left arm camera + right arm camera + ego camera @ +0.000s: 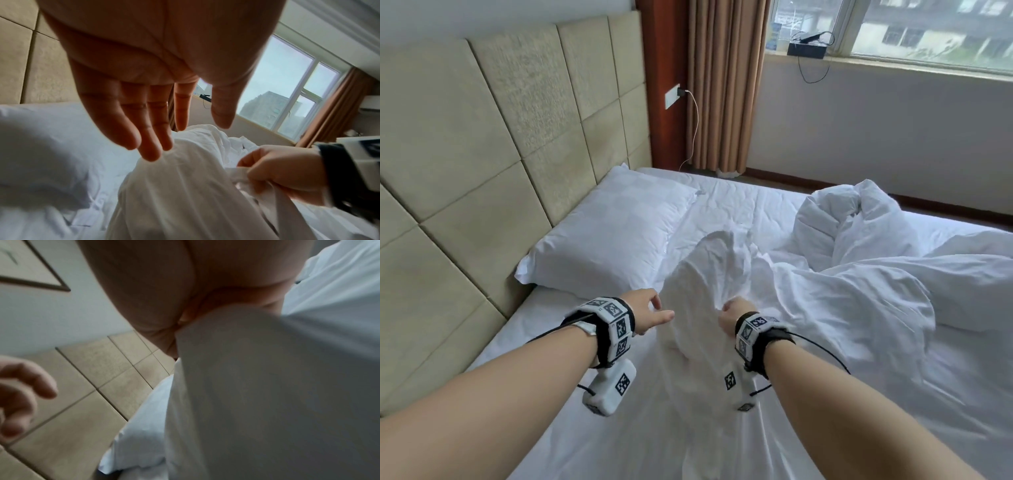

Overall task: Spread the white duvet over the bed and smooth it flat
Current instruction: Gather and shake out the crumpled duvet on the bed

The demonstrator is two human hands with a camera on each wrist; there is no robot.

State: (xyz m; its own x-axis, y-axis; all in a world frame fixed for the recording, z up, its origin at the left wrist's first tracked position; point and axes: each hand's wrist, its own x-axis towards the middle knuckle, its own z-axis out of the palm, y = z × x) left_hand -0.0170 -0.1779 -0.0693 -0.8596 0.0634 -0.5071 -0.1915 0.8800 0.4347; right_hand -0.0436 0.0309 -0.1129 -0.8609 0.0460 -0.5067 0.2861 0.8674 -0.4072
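The white duvet [859,298] lies crumpled across the right half of the bed [571,342], with a bunched mound at the far side. My right hand [729,313] grips a gathered fold of it and holds it raised above the sheet; the fabric [267,386] fills most of the right wrist view. My left hand [654,310] hovers open just left of the raised fold [185,178], fingers [148,146] spread and relaxed, the tips close to the cloth. Whether they touch it I cannot tell.
A white pillow [609,229] rests against the beige padded headboard [482,137] at the left. Beyond the bed are brown curtains [722,85], a charger cable at a wall socket [681,92], and a window sill with a black device [808,48].
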